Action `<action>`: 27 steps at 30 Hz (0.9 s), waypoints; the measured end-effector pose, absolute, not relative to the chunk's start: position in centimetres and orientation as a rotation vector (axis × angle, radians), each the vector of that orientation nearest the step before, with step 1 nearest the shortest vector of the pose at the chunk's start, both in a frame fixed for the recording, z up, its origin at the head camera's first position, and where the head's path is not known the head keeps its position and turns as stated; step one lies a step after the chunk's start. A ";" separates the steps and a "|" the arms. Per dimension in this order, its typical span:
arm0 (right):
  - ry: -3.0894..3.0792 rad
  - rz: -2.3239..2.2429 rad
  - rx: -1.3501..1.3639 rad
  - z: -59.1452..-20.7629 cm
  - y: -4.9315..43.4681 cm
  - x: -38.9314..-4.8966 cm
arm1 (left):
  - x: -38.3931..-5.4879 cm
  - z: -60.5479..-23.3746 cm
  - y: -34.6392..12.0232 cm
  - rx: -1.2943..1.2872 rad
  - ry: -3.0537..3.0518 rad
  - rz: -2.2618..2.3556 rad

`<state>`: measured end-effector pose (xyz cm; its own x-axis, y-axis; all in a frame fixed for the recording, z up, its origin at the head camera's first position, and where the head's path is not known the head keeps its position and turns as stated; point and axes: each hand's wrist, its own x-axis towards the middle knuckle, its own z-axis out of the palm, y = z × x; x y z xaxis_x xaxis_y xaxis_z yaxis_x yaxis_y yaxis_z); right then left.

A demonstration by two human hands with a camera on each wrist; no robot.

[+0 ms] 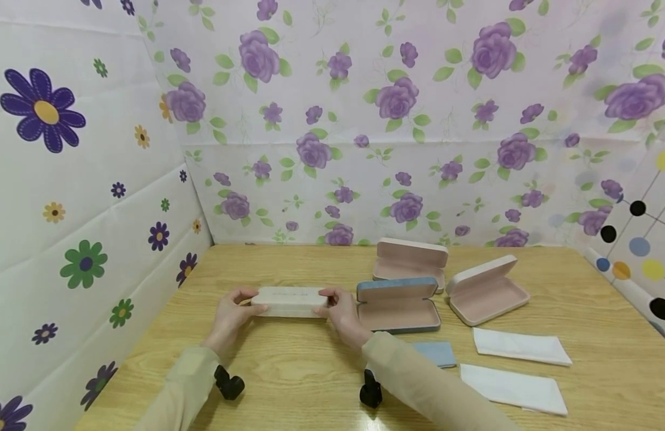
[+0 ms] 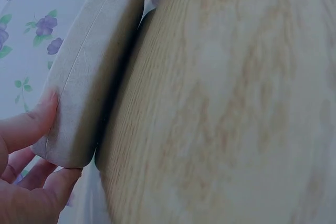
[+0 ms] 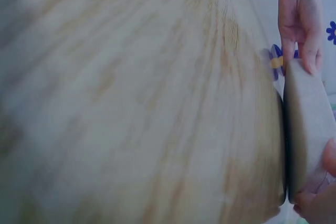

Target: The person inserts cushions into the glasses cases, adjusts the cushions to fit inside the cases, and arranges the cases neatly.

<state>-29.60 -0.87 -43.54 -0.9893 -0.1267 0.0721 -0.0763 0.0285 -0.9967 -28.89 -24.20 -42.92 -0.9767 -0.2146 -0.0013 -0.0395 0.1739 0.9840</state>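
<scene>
A closed off-white glasses case (image 1: 290,301) lies crosswise at the table's middle left, faint lettering on its lid. My left hand (image 1: 230,314) grips its left end between thumb and fingers. At the opposite end, my right hand (image 1: 343,314) holds the case the same way. Seen from the left wrist, a thin seam runs along the side of the case (image 2: 94,77), with the left thumb on it. The right wrist view has the right hand (image 3: 320,203) at the near end of the case (image 3: 310,124) and the left hand (image 3: 299,19) at the far end.
An open blue glasses case (image 1: 398,316) stands just right of my right hand. Behind it are two open white cases (image 1: 413,254) (image 1: 488,293), lined in pink. A folded blue cloth (image 1: 437,354) and two white cloths (image 1: 521,346) (image 1: 514,388) lie at the right.
</scene>
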 end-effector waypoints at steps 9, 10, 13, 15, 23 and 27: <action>2.234 -2.108 -0.198 -43.5 -0.6 -29.8 | -28.9 -43.2 -24.2 0.222 -2.280 -1.941; 2.234 -2.103 -0.193 -43.4 -0.6 -29.8 | -28.8 -43.2 -24.2 0.218 -2.282 -1.936; 2.233 -2.089 -0.169 -43.3 -0.7 -29.8 | -28.8 -43.1 -24.3 0.212 -2.294 -1.921; 2.244 -2.074 -0.155 -43.2 -0.8 -29.8 | -28.8 -43.0 -24.3 0.222 -2.303 -1.913; 2.273 -2.010 -0.104 -43.0 -1.2 -30.1 | -29.0 -42.8 -24.8 0.214 -2.310 -1.906; 2.304 -1.982 -0.130 -43.1 -1.4 -30.3 | -29.3 -42.9 -25.1 0.217 -2.294 -1.930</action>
<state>-30.35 -1.44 -43.09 -0.9913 -0.1299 -0.0201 0.0004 0.1495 -0.9888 -29.26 -25.08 -42.90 -0.9805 -0.1964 0.0113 -0.0226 0.1692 0.9853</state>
